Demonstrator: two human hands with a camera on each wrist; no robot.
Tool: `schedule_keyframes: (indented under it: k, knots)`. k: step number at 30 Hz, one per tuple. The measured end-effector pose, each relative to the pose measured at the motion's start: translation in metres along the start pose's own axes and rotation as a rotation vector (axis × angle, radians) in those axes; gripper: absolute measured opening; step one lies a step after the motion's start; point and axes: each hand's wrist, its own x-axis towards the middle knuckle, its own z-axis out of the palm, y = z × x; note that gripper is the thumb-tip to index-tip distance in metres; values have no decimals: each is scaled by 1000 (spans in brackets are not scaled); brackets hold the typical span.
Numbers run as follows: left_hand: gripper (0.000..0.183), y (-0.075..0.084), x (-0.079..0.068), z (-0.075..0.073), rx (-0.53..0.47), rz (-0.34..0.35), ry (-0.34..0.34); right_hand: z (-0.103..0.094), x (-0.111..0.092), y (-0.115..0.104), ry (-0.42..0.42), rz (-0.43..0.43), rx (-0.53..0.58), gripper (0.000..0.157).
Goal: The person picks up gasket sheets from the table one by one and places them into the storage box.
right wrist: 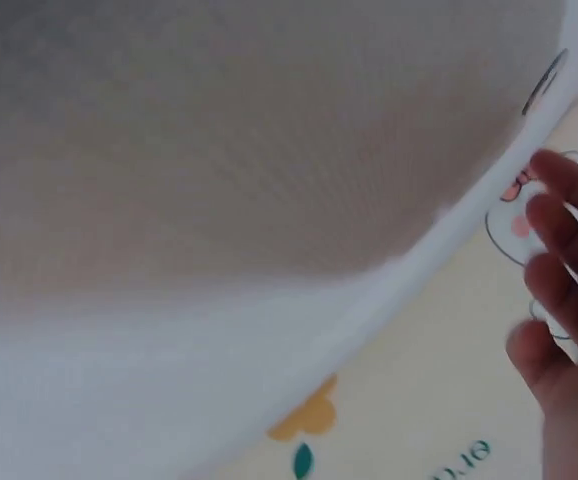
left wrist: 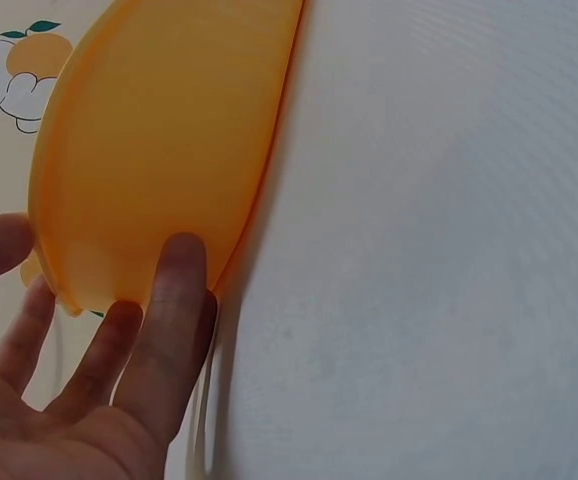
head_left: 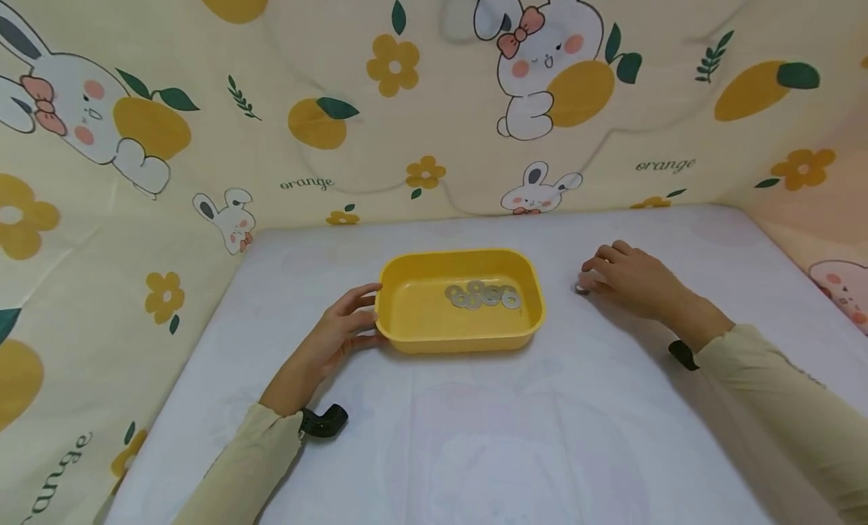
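Note:
A yellow plastic basin (head_left: 420, 314) stands on the white table, with several flat metal washers (head_left: 511, 298) lying in its right half. At the basin's left end, my left hand (head_left: 332, 337) rests its loosely extended fingers against the outer wall. The left wrist view has those fingers (left wrist: 179, 270) touching the yellow wall (left wrist: 169, 130). To the right of the basin, my right hand (head_left: 627, 280) hovers low, fingers slightly bent, with the fingertips close beside one washer (head_left: 581, 288). In the right wrist view that washer (right wrist: 546, 82) lies on the cloth, apart from the relaxed fingers (right wrist: 564, 290).
A white cloth (head_left: 475, 434) covers the table. Behind it and along the sides hangs a cream backdrop (head_left: 461, 118) printed with rabbits and oranges. Each wrist wears a black band device (head_left: 324, 421) near the sleeve cuff.

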Motion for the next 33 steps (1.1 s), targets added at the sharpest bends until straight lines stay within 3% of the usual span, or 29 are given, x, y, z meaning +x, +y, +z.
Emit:
schedule_keyframes:
  k: [4, 9, 17, 26, 33]
  knots:
    - [54, 0, 0, 0, 2, 2, 1, 0, 0, -8, -81, 95, 143, 40]
    - [55, 1, 0, 0, -9, 7, 6, -2, 0, -16, -134, 168, 226, 46]
    - [55, 1, -1, 0, -9, 5, 5, -1, 0, -19, -153, 201, 268, 48]
    - [55, 0, 1, 0, -7, 7, -3, 3, 0, -16, -169, 220, 275, 39]
    - [55, -1, 1, 0, 6, 16, -9, 6, 2, -15, -145, 173, 282, 31]
